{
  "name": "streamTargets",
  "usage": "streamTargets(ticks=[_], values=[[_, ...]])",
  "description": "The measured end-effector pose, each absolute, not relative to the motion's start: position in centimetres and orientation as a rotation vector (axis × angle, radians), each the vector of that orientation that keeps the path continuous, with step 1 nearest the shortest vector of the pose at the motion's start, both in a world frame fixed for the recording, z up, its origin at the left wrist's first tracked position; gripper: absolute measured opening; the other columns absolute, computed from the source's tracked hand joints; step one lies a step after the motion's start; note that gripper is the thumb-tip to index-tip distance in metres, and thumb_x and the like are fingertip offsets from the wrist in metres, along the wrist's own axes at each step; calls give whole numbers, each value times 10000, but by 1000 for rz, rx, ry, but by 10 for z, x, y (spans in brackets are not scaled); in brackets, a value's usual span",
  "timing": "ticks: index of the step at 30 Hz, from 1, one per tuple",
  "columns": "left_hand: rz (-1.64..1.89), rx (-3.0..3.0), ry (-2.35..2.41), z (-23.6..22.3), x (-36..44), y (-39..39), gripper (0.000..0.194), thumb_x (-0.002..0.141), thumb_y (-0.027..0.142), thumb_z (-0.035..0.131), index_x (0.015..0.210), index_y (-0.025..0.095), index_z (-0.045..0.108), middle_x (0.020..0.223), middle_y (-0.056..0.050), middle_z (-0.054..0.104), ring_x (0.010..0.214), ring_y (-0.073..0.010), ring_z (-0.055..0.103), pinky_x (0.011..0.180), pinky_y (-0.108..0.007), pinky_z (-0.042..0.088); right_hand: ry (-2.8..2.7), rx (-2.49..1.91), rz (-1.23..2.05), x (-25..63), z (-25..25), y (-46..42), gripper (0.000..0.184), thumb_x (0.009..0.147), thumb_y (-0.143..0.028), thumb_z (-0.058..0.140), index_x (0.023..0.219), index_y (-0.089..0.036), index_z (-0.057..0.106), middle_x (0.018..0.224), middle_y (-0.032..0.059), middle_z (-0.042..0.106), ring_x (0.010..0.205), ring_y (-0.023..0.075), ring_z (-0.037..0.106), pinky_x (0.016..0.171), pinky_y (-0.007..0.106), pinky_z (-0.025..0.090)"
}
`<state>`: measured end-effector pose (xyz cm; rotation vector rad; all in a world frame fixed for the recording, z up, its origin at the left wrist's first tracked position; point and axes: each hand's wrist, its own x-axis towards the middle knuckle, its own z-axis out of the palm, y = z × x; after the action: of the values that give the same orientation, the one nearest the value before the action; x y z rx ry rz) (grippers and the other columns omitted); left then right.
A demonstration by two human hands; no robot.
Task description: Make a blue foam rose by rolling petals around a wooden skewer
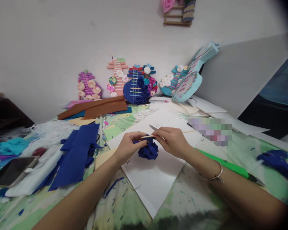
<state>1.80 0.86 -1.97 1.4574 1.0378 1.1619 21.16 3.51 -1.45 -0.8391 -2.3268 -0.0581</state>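
Observation:
Over the white sheet, my left hand (129,145) pinches a dark blue crepe-paper flower (148,151), its thumb lying on the upper petals. A thin pale wooden stick (147,136) crosses just above the flower, between the fingers of both hands. My right hand (171,140) is closed around this stick, fingertips touching the flower's top edge. From under the right index finger pokes a pointed metal tip (154,127); the rest of that tool is hidden. A pale stick end (189,131) shows past the right knuckles.
White paper (153,191) lies beneath the hands. Blue crepe paper (73,159), a phone (13,171) and white yarn (50,132) are at left. A green utility knife (226,164) and blue-handled scissors (278,161) lie right. Decorated guitar shapes (133,91) lean on the back wall.

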Motion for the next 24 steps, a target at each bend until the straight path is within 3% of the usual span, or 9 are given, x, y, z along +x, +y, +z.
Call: streamTargets(ticks=[7, 15, 20, 24], values=[[1171, 1528, 1101, -18, 18, 8, 246, 660, 249, 724, 878, 136, 731, 769, -56, 724, 683, -170, 634, 640, -246, 473, -2321, -819, -116, 212, -16, 35, 280, 931, -292, 400, 923, -187, 659, 769, 64, 663, 740, 147, 591, 660, 243, 379], [1198, 1490, 1040, -24, 18, 10, 268, 693, 264, 707, 936, 153, 733, 891, -69, 736, 809, -203, 654, 733, -273, 490, -2298, -833, -136, 210, -17, 34, 303, 937, -303, 388, 907, -180, 664, 747, 66, 662, 718, 149, 592, 652, 248, 384], [1257, 1381, 991, -27, 20, 10, 282, 806, 357, 583, 830, 135, 755, 790, -78, 732, 785, -201, 647, 742, -287, 481, -2327, -825, -249, 209, -16, 31, 321, 942, -312, 382, 885, -182, 670, 728, 67, 649, 698, 146, 569, 643, 260, 364], [1272, 1337, 1004, -28, 21, 10, 232, 763, 323, 634, 778, 127, 758, 760, -83, 732, 768, -215, 646, 751, -314, 481, -2352, -807, -391, 208, -15, 29, 321, 943, -300, 386, 859, -184, 673, 687, 56, 629, 672, 141, 537, 631, 275, 330]])
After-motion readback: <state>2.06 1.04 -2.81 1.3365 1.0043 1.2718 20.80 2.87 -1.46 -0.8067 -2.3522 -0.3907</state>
